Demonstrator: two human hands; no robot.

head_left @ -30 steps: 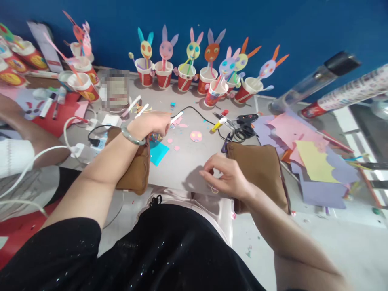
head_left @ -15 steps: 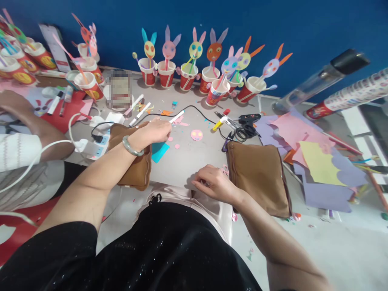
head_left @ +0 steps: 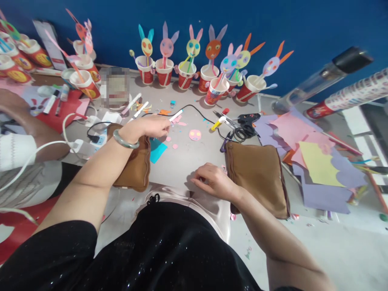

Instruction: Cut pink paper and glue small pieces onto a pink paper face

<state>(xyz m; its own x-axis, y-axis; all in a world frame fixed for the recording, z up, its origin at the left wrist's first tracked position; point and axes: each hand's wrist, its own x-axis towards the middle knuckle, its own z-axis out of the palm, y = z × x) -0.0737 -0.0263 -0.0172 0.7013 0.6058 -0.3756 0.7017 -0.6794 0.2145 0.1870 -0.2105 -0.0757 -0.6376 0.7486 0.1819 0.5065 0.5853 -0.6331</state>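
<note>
My left hand, with a bracelet at its wrist, reaches over the table with its fingers closed at the near end of a white marker. The marker's teal end points away to the right. A round pink paper face with yellow eyes lies to the right of this hand, and a teal paper piece lies below it. My right hand rests at the table's front edge, its fingers loosely bent and the thumb apart. I see nothing in it.
Red paper cups with paper rabbit heads line the blue wall. Brown cushions flank my right arm and lie under my left. Scissors, a black glue gun and coloured paper are right. Another person's arm is left, beside power strips.
The whole view has shifted slightly. My left hand has moved a little left and stays at the marker; my right hand stays at the table edge.
</note>
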